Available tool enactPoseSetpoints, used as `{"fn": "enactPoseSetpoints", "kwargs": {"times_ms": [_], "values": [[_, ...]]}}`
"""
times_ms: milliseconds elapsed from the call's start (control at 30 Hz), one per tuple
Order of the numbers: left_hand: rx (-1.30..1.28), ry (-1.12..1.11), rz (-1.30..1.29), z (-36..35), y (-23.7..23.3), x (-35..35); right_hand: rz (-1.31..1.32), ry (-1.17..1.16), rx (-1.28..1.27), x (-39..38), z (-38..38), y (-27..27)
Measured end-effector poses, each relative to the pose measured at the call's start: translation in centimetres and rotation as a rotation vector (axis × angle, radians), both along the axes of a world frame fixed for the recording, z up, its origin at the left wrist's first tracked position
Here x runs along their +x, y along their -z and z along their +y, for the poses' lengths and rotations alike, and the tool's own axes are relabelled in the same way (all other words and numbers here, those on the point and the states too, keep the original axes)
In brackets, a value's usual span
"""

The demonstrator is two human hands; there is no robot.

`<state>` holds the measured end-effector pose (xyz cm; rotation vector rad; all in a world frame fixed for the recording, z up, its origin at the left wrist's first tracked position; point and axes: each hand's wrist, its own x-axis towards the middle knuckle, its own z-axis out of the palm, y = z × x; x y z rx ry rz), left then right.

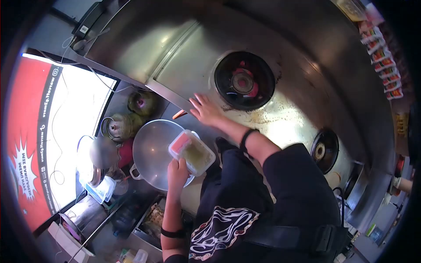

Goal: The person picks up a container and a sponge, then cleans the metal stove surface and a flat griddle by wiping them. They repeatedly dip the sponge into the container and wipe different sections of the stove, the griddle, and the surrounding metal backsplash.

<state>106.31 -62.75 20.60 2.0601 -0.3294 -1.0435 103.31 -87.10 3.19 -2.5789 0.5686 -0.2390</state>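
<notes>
My left hand grips the near edge of a clear plastic tub with yellow-green contents and a pinkish patch at one corner. The tub is tilted over the rim of a large silver wok, which has a loop handle on its near side. My right hand lies palm down with its fingers spread at the front edge of the steel counter, holding nothing. Just below those fingers is a small orange object that I cannot identify.
Two round burners, a large one and another, are set in the steel cooktop. Green gas cylinders stand beyond the wok. A large pot is at lower left. Red sachets hang at upper right.
</notes>
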Motion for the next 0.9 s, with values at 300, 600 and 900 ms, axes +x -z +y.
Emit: {"fn": "enactPoseSetpoints", "kwargs": {"times_ms": [300, 600, 900], "values": [[0.047, -0.153, 0.074, -1.7, 0.3, 1.6, 0.09, 0.102, -0.106, 6.8, -4.0, 1.4], [0.056, -0.099, 0.023, -1.1, 1.2, 1.9, 0.016, 0.229, -0.081, 5.1, -3.2, -0.2], [0.003, 0.121, 0.025, -1.6, 0.1, -0.6, 0.069, 0.124, -0.046, -27.6, -1.3, -2.2]]}}
